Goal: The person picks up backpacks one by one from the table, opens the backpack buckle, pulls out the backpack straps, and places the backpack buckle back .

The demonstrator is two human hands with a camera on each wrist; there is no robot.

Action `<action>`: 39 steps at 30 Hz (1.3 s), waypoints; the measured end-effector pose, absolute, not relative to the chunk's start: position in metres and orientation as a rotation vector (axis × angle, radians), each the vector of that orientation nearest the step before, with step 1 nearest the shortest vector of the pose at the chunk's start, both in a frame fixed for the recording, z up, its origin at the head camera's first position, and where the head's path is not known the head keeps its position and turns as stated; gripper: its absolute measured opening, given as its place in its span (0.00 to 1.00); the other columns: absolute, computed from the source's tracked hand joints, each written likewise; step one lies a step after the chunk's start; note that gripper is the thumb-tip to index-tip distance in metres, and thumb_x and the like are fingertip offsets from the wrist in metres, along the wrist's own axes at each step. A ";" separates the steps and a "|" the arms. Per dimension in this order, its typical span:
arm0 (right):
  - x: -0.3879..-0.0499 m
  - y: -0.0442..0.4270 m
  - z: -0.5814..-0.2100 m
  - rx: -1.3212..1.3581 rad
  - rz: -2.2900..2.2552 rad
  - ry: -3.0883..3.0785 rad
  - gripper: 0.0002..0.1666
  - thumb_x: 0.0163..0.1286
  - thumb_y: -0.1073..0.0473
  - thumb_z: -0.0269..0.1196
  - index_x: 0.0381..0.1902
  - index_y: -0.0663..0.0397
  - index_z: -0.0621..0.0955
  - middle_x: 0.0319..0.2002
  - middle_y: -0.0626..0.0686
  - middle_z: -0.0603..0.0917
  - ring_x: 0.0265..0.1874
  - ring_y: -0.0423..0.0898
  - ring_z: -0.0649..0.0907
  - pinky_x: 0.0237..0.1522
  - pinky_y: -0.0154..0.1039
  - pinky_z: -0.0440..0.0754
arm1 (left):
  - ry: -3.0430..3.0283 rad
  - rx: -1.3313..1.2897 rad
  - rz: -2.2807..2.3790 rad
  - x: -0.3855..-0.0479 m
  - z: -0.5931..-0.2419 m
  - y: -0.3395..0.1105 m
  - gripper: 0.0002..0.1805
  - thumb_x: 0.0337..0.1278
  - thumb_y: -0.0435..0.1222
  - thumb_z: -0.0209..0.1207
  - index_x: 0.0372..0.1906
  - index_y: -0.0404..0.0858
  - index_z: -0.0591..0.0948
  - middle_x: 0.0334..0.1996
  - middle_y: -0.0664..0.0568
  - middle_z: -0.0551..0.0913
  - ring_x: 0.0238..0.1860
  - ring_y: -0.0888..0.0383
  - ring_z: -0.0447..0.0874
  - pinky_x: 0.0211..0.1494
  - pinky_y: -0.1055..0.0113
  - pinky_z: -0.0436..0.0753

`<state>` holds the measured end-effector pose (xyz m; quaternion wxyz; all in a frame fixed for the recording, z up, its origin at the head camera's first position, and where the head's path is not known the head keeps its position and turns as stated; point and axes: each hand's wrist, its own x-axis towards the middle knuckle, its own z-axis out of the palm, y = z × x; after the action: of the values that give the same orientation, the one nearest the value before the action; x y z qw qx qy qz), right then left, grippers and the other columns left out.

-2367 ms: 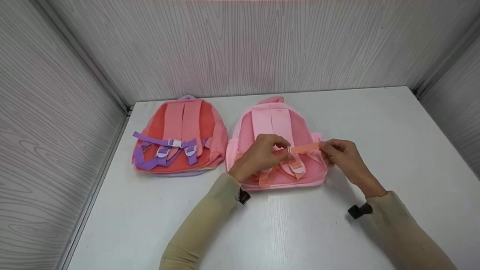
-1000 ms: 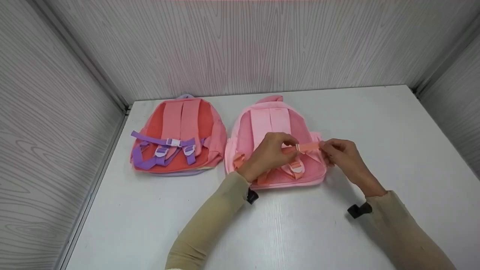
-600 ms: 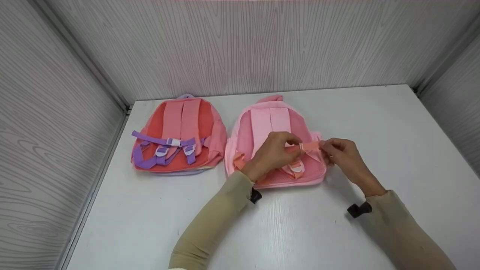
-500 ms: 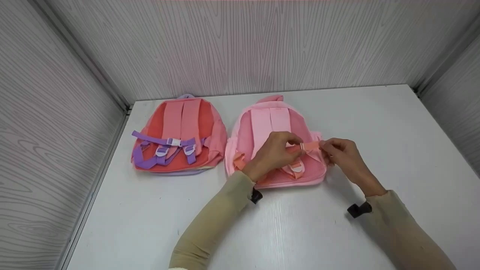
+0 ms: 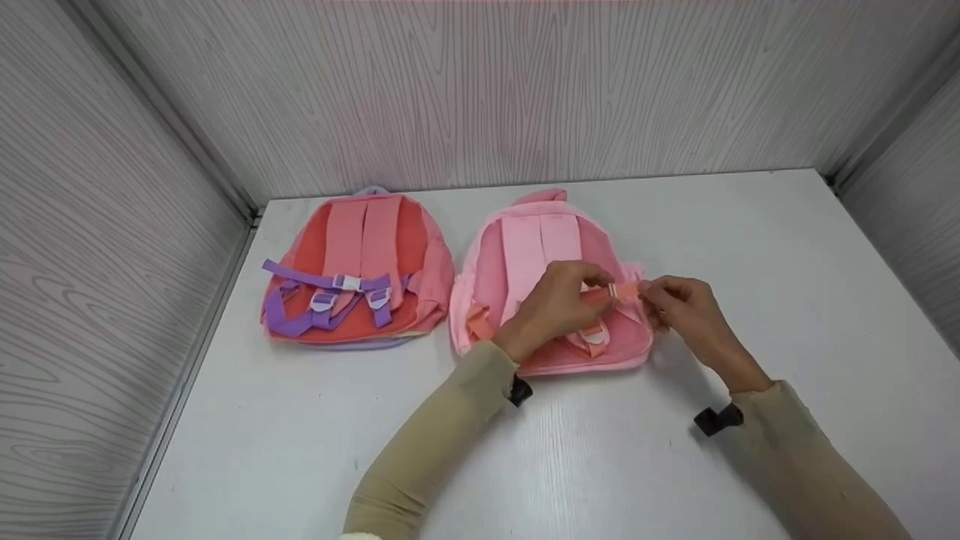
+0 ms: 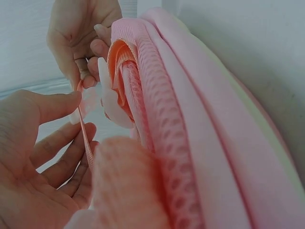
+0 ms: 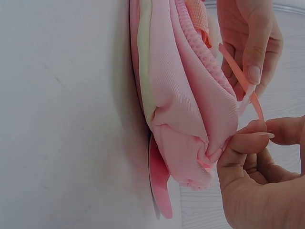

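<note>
A light pink backpack (image 5: 551, 232) lies on the table with its straps facing up. Across its lower part runs an orange webbing strap (image 5: 626, 290) with a small pale buckle (image 5: 613, 291). My left hand (image 5: 559, 304) pinches the strap at the buckle between thumb and fingers. The strap's right end is pinched by my right hand (image 5: 686, 311), near the bag's right side. In the right wrist view the orange strap (image 7: 240, 74) stretches between both hands. An orange strap loop (image 6: 119, 62) and the bag's mesh edge show close up in the left wrist view.
To the left lies a coral backpack (image 5: 420, 240) with purple straps (image 5: 292, 326) and a white buckle (image 5: 349, 283). Both bags rest on a white table (image 5: 585, 465). Grey wood-patterned panels (image 5: 480, 90) stand behind and at the sides.
My left hand and the buckle have slid rightward along the orange strap, closing in on my right hand. The strap length between the hands is shorter. My right hand has stayed nearly still.
</note>
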<state>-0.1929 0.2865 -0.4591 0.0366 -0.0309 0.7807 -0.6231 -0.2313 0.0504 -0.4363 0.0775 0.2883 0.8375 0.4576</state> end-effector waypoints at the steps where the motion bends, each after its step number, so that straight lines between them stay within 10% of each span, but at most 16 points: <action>1: -0.193 0.287 -0.459 -0.091 -1.910 2.400 0.24 0.83 0.51 0.61 0.47 0.73 0.84 0.29 0.46 0.83 0.25 0.38 0.78 0.27 0.32 0.78 | 2.513 0.868 1.365 -0.231 -0.436 0.051 0.18 0.70 0.39 0.67 0.60 0.40 0.88 0.53 0.57 0.89 0.53 0.62 0.82 0.65 0.66 0.83; 39: -0.195 0.293 -0.464 -0.081 -1.878 2.442 0.24 0.83 0.51 0.62 0.44 0.72 0.83 0.25 0.45 0.79 0.22 0.38 0.74 0.25 0.34 0.74 | 2.548 0.868 1.418 -0.232 -0.450 0.073 0.18 0.69 0.40 0.70 0.59 0.38 0.89 0.52 0.54 0.90 0.50 0.63 0.83 0.63 0.71 0.82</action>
<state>-0.1947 0.2934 -0.4644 0.0301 -0.0263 0.7921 -0.6091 -0.2316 0.0734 -0.4499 0.0494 0.2848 0.8365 0.4656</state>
